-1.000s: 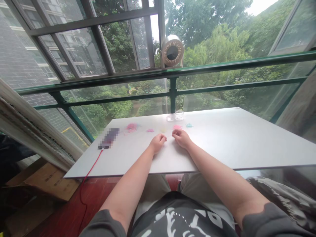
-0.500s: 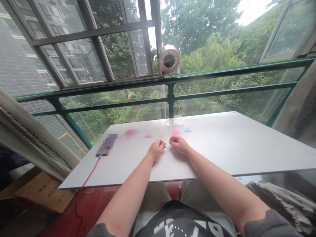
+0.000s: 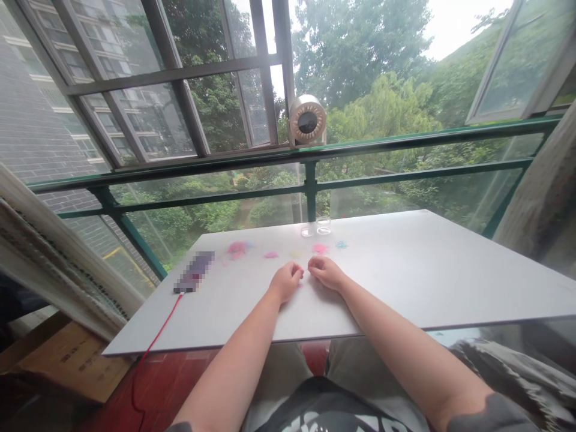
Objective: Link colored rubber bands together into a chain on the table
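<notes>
My left hand (image 3: 287, 281) and my right hand (image 3: 326, 273) are close together over the middle of the white table (image 3: 405, 264), with a narrow gap between them. Both have their fingers curled into a pinch, and whatever they hold is too small to make out. Just beyond my right hand is a bright pink pile (image 3: 320, 248), with a small blue pile (image 3: 341, 245) to its right. A faint yellow pile (image 3: 295, 255) and a flat pink-purple pile (image 3: 270, 255) are beyond my left hand. Farther left sits a larger pink-red pile (image 3: 237, 248).
Clear round containers (image 3: 323, 230) stand at the table's far edge. A blurred-out dark device (image 3: 194, 272) with a red cable (image 3: 162, 324) lies at the left. Behind the table runs a green railing (image 3: 310, 189), with a round silver device (image 3: 308, 122) above it.
The whole view has tilted slightly, so the table and hands appear a little lower. My hands keep nearly the same pinched pose, close together.
</notes>
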Demonstrator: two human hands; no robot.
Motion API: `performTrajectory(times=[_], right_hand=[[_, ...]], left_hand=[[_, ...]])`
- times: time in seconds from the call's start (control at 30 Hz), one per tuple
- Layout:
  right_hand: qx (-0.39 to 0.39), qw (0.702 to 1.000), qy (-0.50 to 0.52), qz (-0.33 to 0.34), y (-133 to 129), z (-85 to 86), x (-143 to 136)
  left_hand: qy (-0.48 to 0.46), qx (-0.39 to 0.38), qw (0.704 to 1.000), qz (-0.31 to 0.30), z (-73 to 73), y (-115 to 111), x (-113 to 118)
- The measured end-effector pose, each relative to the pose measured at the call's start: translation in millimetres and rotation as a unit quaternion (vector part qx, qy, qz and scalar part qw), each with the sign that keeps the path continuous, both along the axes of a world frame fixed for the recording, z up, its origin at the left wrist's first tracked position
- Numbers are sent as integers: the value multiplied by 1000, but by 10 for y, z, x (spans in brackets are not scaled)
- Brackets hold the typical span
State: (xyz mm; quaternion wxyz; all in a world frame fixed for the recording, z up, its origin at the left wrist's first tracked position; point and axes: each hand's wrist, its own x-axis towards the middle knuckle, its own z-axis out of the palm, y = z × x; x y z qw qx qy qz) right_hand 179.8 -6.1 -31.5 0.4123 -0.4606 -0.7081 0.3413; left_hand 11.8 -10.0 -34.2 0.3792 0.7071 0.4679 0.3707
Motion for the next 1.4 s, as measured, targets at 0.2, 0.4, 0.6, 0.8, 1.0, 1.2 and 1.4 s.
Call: performTrajectory(times=[0.2,0.4,0.6,0.8,1.0,1.2,1.4], right_hand=[[19,1000,-18,-3,24,-11,6],[34,999,-17,-8,32,-27,4],[37,999,-14,-25,40,-26,10],[41,999,-25,-25,120,-39,12],[56,997,-41,-40,181,-62,-4],[57,995,-53,-58,166,-47,-34],[70,995,-35,-60,97,-52,-31]], left_hand=[[10,4,1000,8,2,-3,23],[29,20,999,3,-36,24,12],[51,31,998,11,-7,43,19],[98,63,993,28,24,97,42],[137,81,987,35,26,158,44],[131,84,987,32,16,243,55],[121,99,988,14,-58,285,37]])
